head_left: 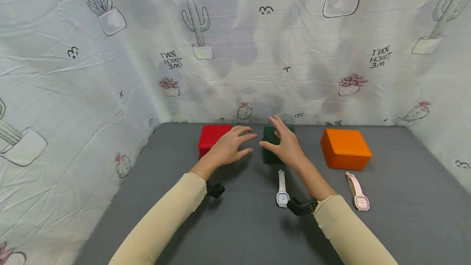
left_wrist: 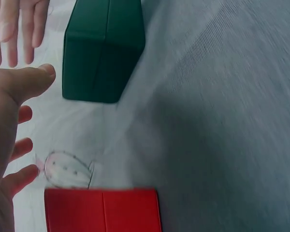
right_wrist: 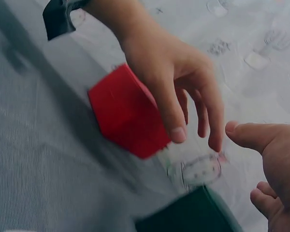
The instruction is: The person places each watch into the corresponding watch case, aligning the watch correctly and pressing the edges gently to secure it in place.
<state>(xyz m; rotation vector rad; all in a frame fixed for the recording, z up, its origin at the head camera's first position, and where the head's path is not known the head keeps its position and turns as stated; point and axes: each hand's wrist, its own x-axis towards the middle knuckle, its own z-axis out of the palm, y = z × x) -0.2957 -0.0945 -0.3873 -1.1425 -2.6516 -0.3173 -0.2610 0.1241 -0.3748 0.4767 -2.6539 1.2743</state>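
Observation:
My left hand (head_left: 229,146) hovers over the right side of a red box (head_left: 211,135), fingers spread and slightly bent, holding nothing. Across from it, my right hand (head_left: 288,145) is raised in front of a dark green box (head_left: 270,157), its thumb and fingers apart and nothing between them. The two hands face each other with a gap between the fingertips. Below the green box lies a watch with a white strap (head_left: 282,198). In the right wrist view, the red box (right_wrist: 128,116) shows behind the left hand, and a corner of the green box (right_wrist: 191,215) is at the bottom.
An orange box (head_left: 346,148) stands at the right on the grey table (head_left: 235,224). Just in front of it lies a watch with a pink strap (head_left: 362,203). A pale cloth printed with cacti (head_left: 235,52) hangs behind the table and along its sides.

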